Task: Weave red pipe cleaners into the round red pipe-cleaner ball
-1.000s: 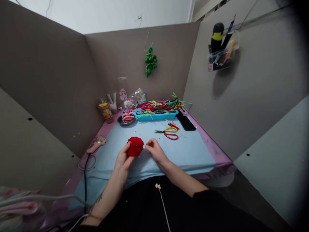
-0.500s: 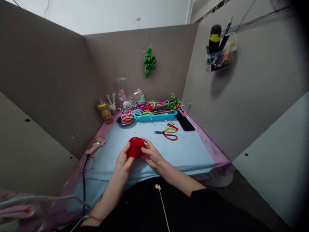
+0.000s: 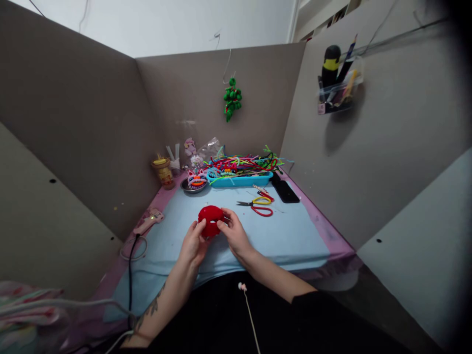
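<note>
Between both hands is a rounded red fuzzy piece (image 3: 211, 214) with a small gap near its middle, held above the table's front half. My left hand (image 3: 194, 242) grips its lower left side, thumb on the near face. My right hand (image 3: 235, 233) pinches its right side, with the thumb close to the gap and fingers behind. Scissors (image 3: 255, 203) with one yellow and one red handle lie beyond my right hand. The fingers behind the red piece are partly hidden.
A blue tray (image 3: 239, 182) of colourful pipe cleaners stands at the back, beside a metal dish (image 3: 193, 187) holding a fuzzy animal-like face. A black phone (image 3: 285, 191) lies right. A pink corded glue gun (image 3: 148, 221) rests left. Grey partitions (image 3: 221, 123) enclose the table.
The red piece has been tilted, and light now shows through the gap in it. Both thumbs have shifted on its near face. The whole view has moved slightly.
</note>
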`<control>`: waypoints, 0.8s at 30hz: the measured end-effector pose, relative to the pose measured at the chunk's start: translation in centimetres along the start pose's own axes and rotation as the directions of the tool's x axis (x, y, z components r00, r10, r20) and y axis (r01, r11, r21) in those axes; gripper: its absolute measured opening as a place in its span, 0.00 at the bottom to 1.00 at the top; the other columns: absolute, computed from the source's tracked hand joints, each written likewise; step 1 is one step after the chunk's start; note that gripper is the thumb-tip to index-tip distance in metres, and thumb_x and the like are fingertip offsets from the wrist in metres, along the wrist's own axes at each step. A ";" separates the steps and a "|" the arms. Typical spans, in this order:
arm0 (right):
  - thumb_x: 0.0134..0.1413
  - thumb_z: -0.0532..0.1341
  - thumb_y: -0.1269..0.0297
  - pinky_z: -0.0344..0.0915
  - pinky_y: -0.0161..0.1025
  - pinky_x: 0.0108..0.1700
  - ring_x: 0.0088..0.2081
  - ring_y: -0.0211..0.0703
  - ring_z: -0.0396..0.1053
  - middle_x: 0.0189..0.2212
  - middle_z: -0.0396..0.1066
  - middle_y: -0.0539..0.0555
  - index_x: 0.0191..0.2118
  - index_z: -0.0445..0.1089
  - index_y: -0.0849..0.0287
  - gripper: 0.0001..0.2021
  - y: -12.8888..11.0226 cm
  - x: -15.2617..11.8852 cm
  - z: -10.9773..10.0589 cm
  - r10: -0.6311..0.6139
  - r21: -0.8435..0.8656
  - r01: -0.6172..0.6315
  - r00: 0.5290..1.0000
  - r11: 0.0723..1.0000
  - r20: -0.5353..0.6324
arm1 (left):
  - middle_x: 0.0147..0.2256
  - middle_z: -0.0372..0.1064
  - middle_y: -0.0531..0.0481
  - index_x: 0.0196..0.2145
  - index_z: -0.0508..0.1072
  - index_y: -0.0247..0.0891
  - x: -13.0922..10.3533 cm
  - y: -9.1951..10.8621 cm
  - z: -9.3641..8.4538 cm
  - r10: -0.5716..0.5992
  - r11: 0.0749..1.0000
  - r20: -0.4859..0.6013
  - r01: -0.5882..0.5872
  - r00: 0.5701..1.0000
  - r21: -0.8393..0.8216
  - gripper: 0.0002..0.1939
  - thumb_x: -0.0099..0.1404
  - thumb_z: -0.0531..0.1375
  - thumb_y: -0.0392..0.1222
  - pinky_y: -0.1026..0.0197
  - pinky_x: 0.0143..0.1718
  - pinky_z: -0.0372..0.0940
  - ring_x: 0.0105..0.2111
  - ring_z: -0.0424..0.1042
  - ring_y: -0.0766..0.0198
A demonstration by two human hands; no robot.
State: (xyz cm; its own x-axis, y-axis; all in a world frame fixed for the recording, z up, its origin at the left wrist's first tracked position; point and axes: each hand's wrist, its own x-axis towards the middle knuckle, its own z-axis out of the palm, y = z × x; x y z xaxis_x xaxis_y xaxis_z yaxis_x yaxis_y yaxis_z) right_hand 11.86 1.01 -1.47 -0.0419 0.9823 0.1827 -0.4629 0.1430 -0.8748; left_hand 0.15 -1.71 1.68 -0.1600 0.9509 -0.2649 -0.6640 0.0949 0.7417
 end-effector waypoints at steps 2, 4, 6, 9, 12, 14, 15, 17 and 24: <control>0.47 0.67 0.59 0.62 0.45 0.57 0.51 0.46 0.67 0.50 0.69 0.56 0.49 0.65 0.53 0.22 0.3 0.0 0.0 -0.059 -0.053 0.058 0.998 0.997 -0.010 | 0.38 0.76 0.47 0.48 0.67 0.38 -0.1 -0.2 0.2 -0.008 0.999 -0.022 0.007 1.000 -0.042 0.23 0.55 0.68 0.35 0.59 0.34 0.71 0.32 0.76 0.63; 0.48 0.66 0.59 0.63 0.44 0.56 0.51 0.45 0.67 0.51 0.68 0.56 0.49 0.64 0.53 0.22 0.7 -0.1 0.1 -0.087 -0.089 0.085 0.996 0.992 -0.013 | 0.38 0.76 0.48 0.47 0.67 0.39 -0.2 -0.3 0.3 0.004 0.998 -0.030 -0.006 1.000 -0.065 0.22 0.55 0.67 0.33 0.60 0.34 0.71 0.32 0.75 0.64; 0.50 0.65 0.60 0.64 0.44 0.54 0.50 0.45 0.67 0.50 0.68 0.56 0.50 0.63 0.54 0.21 1.0 -0.2 0.1 -0.083 -0.131 0.081 0.996 0.988 -0.011 | 0.39 0.75 0.47 0.47 0.68 0.38 -0.1 -0.5 0.4 0.045 0.997 -0.016 -0.046 0.999 -0.062 0.22 0.55 0.67 0.33 0.62 0.35 0.70 0.33 0.75 0.65; 0.50 0.64 0.61 0.66 0.45 0.49 0.50 0.47 0.66 0.50 0.67 0.58 0.50 0.63 0.55 0.21 0.6 -0.5 0.2 -0.126 -0.296 0.105 0.991 0.950 -0.052 | 0.41 0.75 0.46 0.52 0.65 0.38 0.1 -0.6 0.3 0.141 0.990 -0.052 -0.143 0.989 -0.021 0.29 0.53 0.68 0.33 0.63 0.36 0.70 0.34 0.75 0.64; 0.50 0.63 0.65 0.63 0.48 0.53 0.51 0.49 0.63 0.46 0.65 0.56 0.41 0.70 0.55 0.10 -0.7 -0.8 0.2 -0.324 -0.544 0.276 0.946 0.793 0.009 | 0.43 0.75 0.46 0.59 0.57 0.41 0.5 -0.8 0.0 0.256 0.967 -0.134 -0.253 0.957 0.039 0.41 0.51 0.70 0.32 0.63 0.40 0.69 0.35 0.76 0.65; 0.51 0.63 0.68 0.59 0.49 0.56 0.50 0.49 0.63 0.43 0.65 0.56 0.34 0.73 0.55 0.03 -1.4 -0.9 0.3 -0.412 -0.644 0.387 0.903 0.660 0.120 | 0.43 0.75 0.45 0.63 0.52 0.40 0.6 -1.1 -0.2 0.315 0.949 -0.124 -0.307 0.941 0.078 0.47 0.51 0.71 0.34 0.62 0.44 0.68 0.37 0.76 0.64; 0.52 0.63 0.69 0.59 0.49 0.56 0.50 0.49 0.63 0.42 0.64 0.56 0.32 0.73 0.55 0.03 -1.7 -0.9 0.4 -0.431 -0.674 0.415 0.889 0.612 0.156 | 0.43 0.75 0.44 0.64 0.50 0.39 0.6 -1.3 -0.3 0.336 0.940 -0.103 -0.326 0.936 0.100 0.49 0.50 0.71 0.36 0.62 0.45 0.68 0.38 0.76 0.63; 0.51 0.64 0.70 0.60 0.48 0.55 0.48 0.49 0.63 0.40 0.64 0.56 0.32 0.74 0.56 0.03 -1.8 -0.8 0.4 -0.449 -0.717 0.421 0.878 0.555 0.168 | 0.42 0.76 0.44 0.66 0.47 0.39 0.6 -1.6 -0.5 0.364 0.922 -0.057 -0.352 0.929 0.161 0.53 0.50 0.72 0.39 0.60 0.47 0.67 0.39 0.76 0.62; 0.52 0.63 0.69 0.61 0.47 0.52 0.46 0.48 0.64 0.38 0.65 0.55 0.31 0.73 0.57 0.02 -1.7 -0.7 0.4 -0.464 -0.749 0.404 0.874 0.526 0.145 | 0.48 0.74 0.37 0.67 0.43 0.35 0.1 -2.2 -0.4 0.435 0.841 0.058 -0.428 0.899 0.330 0.53 0.52 0.69 0.42 0.55 0.52 0.66 0.45 0.75 0.57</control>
State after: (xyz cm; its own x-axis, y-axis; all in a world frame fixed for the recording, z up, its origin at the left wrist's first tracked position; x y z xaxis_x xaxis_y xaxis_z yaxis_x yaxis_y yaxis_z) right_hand 12.36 0.05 0.05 0.0494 0.7745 0.6307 0.4028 0.5624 -0.7221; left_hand 1.35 -1.93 -0.25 -0.3901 0.9129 0.1203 -0.2485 -0.2302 0.9409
